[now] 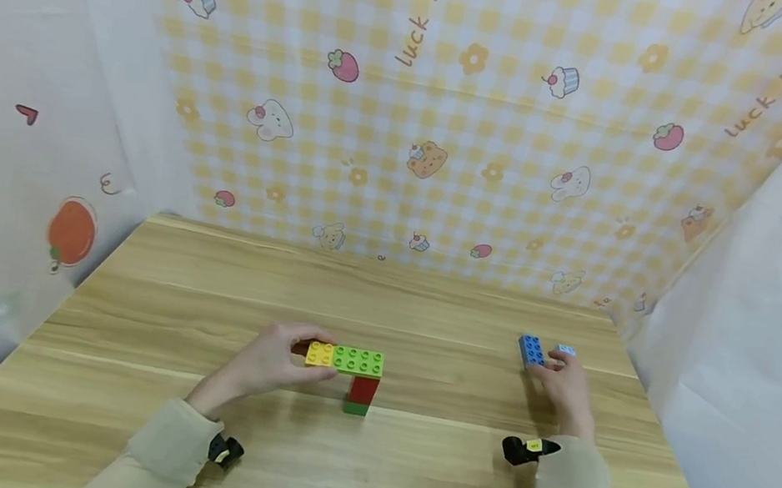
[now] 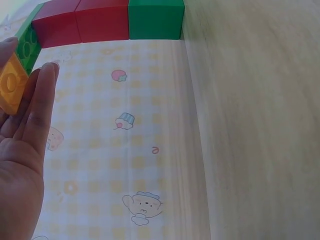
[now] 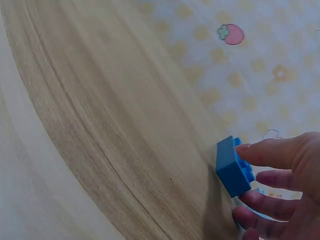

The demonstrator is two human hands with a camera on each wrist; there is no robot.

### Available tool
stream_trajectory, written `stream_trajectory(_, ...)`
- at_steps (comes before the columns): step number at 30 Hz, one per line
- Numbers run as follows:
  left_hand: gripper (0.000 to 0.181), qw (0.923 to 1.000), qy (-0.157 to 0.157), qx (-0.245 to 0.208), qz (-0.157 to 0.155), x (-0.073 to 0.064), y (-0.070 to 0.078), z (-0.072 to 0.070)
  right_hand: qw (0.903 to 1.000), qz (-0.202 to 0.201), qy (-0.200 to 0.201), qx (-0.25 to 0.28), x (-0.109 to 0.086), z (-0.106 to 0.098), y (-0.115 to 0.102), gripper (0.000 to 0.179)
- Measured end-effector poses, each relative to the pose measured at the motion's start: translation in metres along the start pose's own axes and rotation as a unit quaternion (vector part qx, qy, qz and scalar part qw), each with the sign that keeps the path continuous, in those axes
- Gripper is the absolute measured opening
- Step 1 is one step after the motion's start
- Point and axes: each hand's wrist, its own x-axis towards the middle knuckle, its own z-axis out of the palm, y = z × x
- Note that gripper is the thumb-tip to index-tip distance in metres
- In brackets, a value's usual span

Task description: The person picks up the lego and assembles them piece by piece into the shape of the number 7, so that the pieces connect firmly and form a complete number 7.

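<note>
In the head view, my left hand [image 1: 271,357] pinches a yellow brick [image 1: 319,354] between thumb and fingers. That brick is at the left end of a light green brick [image 1: 358,361], which tops an upright stack of red bricks [image 1: 363,390] over a dark green brick [image 1: 356,409]. The left wrist view shows two red bricks [image 2: 102,21] in the stack. At the right, my right hand [image 1: 566,392] is beside a blue brick [image 1: 531,350] on the table, thumb at its near end. The fingers, loosely bent, are near a light blue brick [image 1: 566,350], partly hidden behind them.
The wood-grain table [image 1: 416,484] runs back to a yellow-checked cloth [image 1: 411,112]. White cloth walls [image 1: 767,317] stand on both sides. A small black device [image 1: 527,451] is on the right wrist, another [image 1: 225,450] on the left.
</note>
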Motion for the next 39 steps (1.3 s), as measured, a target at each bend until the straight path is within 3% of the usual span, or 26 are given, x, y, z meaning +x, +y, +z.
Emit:
stream_trajectory(6, 0.039, 1.0000, 0.000, 0.003, -0.005, 0.000, 0.000, -0.001, 0.9969, 0.006, -0.008, -0.078, 0.010, 0.002, -0.003, 0.062)
stream_trajectory(19, 0.039, 1.0000, -0.001, 0.000, -0.009, 0.000, 0.001, -0.001, 0.9911, 0.002, -0.013, -0.133, 0.010, 0.006, -0.018, 0.055)
stream_trajectory(28, 0.040, 0.9999, 0.000, 0.002, -0.011, -0.001, -0.001, -0.001, 0.9941, -0.034, -0.020, -0.102, 0.001, 0.008, -0.030, 0.052)
stream_trajectory(33, 0.042, 0.9999, 0.000, 0.006, -0.013, -0.001, 0.000, -0.002, 0.9959, -0.062, -0.013, -0.065, -0.008, 0.007, -0.049, 0.055)
stream_trajectory(39, 0.042, 0.9998, -0.002, 0.010, -0.016, 0.000, 0.000, -0.002, 0.9939, -0.094, -0.009, -0.058, -0.019, 0.008, -0.071, 0.053)
